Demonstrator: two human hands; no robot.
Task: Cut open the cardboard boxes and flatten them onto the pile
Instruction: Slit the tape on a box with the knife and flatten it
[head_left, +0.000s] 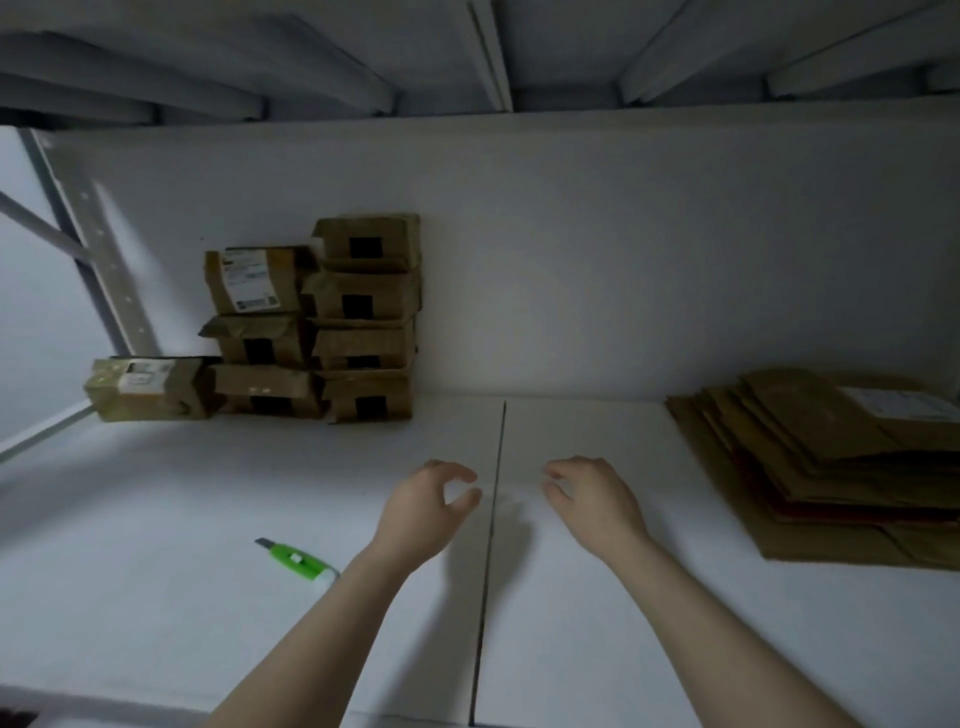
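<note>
A person's left hand (421, 512) and right hand (592, 506) hover empty, fingers loosely curled, either side of the seam (493, 519) in a white shelf (156, 519). Taped cardboard boxes (332, 322) stand stacked against the back wall, well beyond the fingers. The flattened pile (831, 467) lies far right, and a green utility knife (298, 560) lies beside the left forearm.

Matt cardboard on smooth white shelf (208, 493)
Creased brown boxes (363, 317), white paper labels (249, 278); green plastic cutter (298, 561).

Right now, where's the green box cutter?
In the head view, the green box cutter lies on the white table at lower left, beside the left forearm, nearer than the stacked boxes.
</note>
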